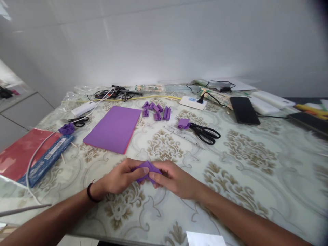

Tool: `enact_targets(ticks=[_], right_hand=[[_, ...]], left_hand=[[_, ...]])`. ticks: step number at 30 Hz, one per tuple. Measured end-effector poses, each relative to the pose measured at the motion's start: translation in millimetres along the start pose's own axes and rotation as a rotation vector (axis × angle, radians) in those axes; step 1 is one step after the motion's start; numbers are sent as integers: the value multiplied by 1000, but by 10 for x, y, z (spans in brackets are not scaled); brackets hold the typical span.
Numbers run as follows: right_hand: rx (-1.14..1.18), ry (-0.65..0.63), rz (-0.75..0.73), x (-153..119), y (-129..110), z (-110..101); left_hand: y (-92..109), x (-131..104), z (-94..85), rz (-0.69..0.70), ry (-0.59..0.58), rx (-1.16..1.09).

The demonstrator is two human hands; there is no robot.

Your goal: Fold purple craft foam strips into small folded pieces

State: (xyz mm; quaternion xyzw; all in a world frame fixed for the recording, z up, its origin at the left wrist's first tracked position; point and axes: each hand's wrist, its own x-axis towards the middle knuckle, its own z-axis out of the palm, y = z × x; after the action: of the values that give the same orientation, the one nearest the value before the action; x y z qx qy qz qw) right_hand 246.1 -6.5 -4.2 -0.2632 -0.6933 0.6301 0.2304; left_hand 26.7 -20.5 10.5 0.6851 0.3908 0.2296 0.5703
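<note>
Near the table's front, my left hand (124, 176) and my right hand (171, 178) both grip one small folded piece of purple paper (148, 166). The thumbs press on its front face and meet near its middle. Most of the fingers behind the paper are hidden. Beyond the hands lies a stack of purple sheets (114, 128) with a red edge showing beneath. Several folded purple paper pieces (157, 116) sit in a group past it. To the right, black-handled scissors (205, 132) lie with their blades under another folded purple piece (183, 123), beside a clear ruler (183, 137).
At left are a red packet with a blue band (50, 160), crumpled purple paper (66, 128), a second pair of scissors (80, 121) and a white cable (36, 153). A power strip (193, 102), a black phone (244, 110) and tangled cables (115, 93) lie toward the wall.
</note>
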Motion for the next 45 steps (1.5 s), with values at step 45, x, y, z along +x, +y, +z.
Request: enact_targets(ticks=[45], right_hand=[[-117,296,-38,25,-9,-185]], left_hand=[[-86,50,-121,157,311,398]])
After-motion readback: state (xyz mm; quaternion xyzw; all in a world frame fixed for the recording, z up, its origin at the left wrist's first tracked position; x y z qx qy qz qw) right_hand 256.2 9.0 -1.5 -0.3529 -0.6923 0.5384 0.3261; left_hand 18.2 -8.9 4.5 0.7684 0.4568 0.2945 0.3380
